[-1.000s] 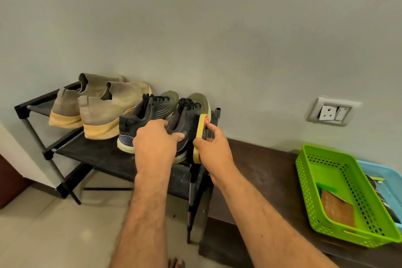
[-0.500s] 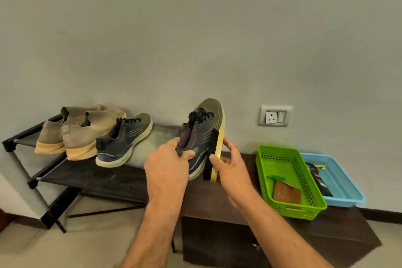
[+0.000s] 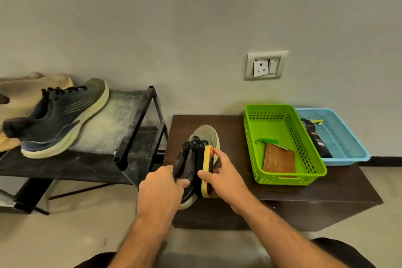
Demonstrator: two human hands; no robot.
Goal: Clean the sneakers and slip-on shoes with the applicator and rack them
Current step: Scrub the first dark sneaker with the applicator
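Note:
A dark sneaker with a pale sole rests on the low brown table, toe toward the wall. My left hand grips its heel collar. My right hand holds a yellow-backed applicator brush flat against the sneaker's right side. Its mate, a second dark sneaker, lies on the top shelf of the black shoe rack at left. Tan slip-on shoes sit beyond it at the frame's left edge, partly cut off.
A green basket on the table holds a brown block and a green item. Behind it a blue basket holds a dark bottle. A wall socket is above the table. Pale floor lies below; my dark-clothed knees show at the bottom.
Both hands carried the sneaker and brush off the rack, rightward and down onto the brown table. The view shifted right and tilted down with them.

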